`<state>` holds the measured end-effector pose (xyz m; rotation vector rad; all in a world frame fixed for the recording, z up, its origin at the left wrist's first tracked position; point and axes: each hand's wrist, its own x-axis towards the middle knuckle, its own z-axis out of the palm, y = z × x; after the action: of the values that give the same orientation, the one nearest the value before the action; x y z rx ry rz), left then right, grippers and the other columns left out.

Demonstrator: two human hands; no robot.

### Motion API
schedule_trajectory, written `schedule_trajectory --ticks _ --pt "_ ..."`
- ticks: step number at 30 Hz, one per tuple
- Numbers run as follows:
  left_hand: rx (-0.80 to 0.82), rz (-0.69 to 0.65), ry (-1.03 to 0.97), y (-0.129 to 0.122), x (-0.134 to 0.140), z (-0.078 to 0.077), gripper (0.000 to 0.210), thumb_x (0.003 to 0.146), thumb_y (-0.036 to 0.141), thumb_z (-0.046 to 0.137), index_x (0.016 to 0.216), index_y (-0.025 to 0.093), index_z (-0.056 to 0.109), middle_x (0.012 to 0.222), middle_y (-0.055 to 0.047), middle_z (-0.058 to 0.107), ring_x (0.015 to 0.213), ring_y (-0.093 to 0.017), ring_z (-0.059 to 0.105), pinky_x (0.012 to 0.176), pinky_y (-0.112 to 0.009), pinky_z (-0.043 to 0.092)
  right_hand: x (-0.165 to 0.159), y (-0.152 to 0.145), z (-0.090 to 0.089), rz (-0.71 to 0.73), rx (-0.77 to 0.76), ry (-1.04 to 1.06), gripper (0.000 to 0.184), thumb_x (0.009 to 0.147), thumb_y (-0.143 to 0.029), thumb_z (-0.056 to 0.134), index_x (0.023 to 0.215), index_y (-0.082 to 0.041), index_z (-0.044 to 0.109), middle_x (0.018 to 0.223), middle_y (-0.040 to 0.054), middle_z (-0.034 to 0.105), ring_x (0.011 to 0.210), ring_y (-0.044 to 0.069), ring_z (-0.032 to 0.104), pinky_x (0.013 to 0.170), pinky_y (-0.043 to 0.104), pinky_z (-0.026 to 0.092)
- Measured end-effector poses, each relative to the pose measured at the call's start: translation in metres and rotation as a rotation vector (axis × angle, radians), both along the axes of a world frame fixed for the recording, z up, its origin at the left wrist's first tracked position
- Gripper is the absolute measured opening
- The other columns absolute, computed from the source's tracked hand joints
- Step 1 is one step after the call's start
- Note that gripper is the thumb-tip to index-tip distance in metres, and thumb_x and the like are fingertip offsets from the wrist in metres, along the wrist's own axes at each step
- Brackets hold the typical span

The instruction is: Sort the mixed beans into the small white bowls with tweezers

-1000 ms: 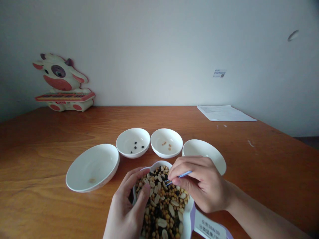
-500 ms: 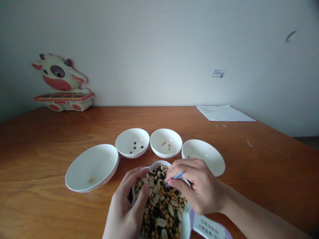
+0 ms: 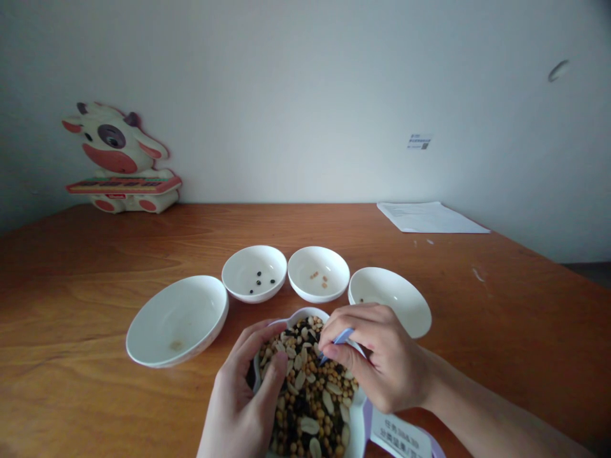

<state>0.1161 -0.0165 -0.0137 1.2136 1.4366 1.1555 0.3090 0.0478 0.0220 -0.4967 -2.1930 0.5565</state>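
Note:
My left hand (image 3: pixel 255 385) grips the left rim of a white and lilac scalloped tray (image 3: pixel 357 420), its thumb resting over the contents. Mixed beans and peanuts (image 3: pixel 310 394) fill the tray: black beans, small yellow beans and pale peanut halves. Over the tray's right side, my right hand (image 3: pixel 377 356) pinches small blue tweezers (image 3: pixel 342 336). Their tips point down and touch or nearly touch the beans; whether anything is between them cannot be made out. Behind, one white bowl (image 3: pixel 254 254) holds several black beans, and another bowl (image 3: pixel 319 254) holds several light brown pieces.
A wide bowl (image 3: pixel 143 331) at left has one pale piece inside. The right bowl (image 3: pixel 410 312), partly behind my right hand, shows a small dark piece. A cow toy keyboard (image 3: pixel 121 159) and papers (image 3: pixel 432 217) lie toward the wall. A labelled lilac part (image 3: pixel 398 432) adjoins the tray.
My right hand and the tweezers have shifted very slightly, and the tweezer tips look closer together over the beans. My left hand keeps its grip on the tray.

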Motion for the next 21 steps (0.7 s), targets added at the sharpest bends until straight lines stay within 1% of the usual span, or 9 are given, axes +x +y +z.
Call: schedule_trajectory --ticks 4,7,11,15,21 --pt "0.002 -0.009 -0.017 0.0001 -0.0015 -0.0026 0.045 0.084 0.055 0.057 0.116 0.024 0.061 0.129 -0.006 0.061 0.114 -0.025 0.061 0.11 -0.043 0.039 -0.0003 -0.0002 -0.0005 0.008 0.007 0.006 0.011 0.087 -0.011 0.054 0.081 -0.014 0.062 0.071 0.005 0.07 0.064 0.015 0.065 0.059 0.026 0.048" --pt "0.015 -0.016 -0.007 0.0014 -0.0013 -0.0005 0.042 0.085 0.054 0.057 0.114 0.024 0.062 0.128 -0.006 0.062 0.115 -0.025 0.06 0.11 -0.043 0.039 -0.0007 0.0003 -0.0005 0.007 0.013 0.011 0.011 0.087 -0.011 0.055 0.08 -0.014 0.062 0.07 0.0046 0.069 0.063 0.014 0.064 0.059 0.025 0.048" --pt "0.017 -0.007 0.008 0.0021 0.0002 0.0021 0.043 0.083 0.054 0.058 0.113 0.023 0.062 0.127 -0.006 0.062 0.111 -0.025 0.062 0.108 -0.043 0.042 -0.0004 0.0004 -0.0003 0.015 0.008 0.007 0.011 0.088 -0.01 0.055 0.08 -0.013 0.063 0.071 0.0051 0.069 0.063 0.014 0.064 0.059 0.025 0.048" --pt "0.018 -0.007 -0.007 0.0017 0.0005 -0.0004 0.044 0.084 0.054 0.057 0.114 0.023 0.062 0.127 -0.008 0.062 0.109 -0.025 0.063 0.107 -0.043 0.042 0.0001 -0.0003 -0.0003 0.018 0.009 0.008 0.012 0.088 -0.01 0.055 0.08 -0.012 0.063 0.071 0.0055 0.069 0.064 0.014 0.064 0.06 0.025 0.048" --pt "0.027 -0.024 -0.017 0.0014 -0.001 -0.0039 0.042 0.085 0.053 0.057 0.115 0.024 0.061 0.128 -0.006 0.062 0.11 -0.024 0.063 0.109 -0.042 0.041 0.0003 -0.0008 -0.001 0.013 0.001 0.017 0.012 0.088 -0.01 0.055 0.08 -0.012 0.064 0.071 0.006 0.07 0.064 0.014 0.065 0.06 0.025 0.048"
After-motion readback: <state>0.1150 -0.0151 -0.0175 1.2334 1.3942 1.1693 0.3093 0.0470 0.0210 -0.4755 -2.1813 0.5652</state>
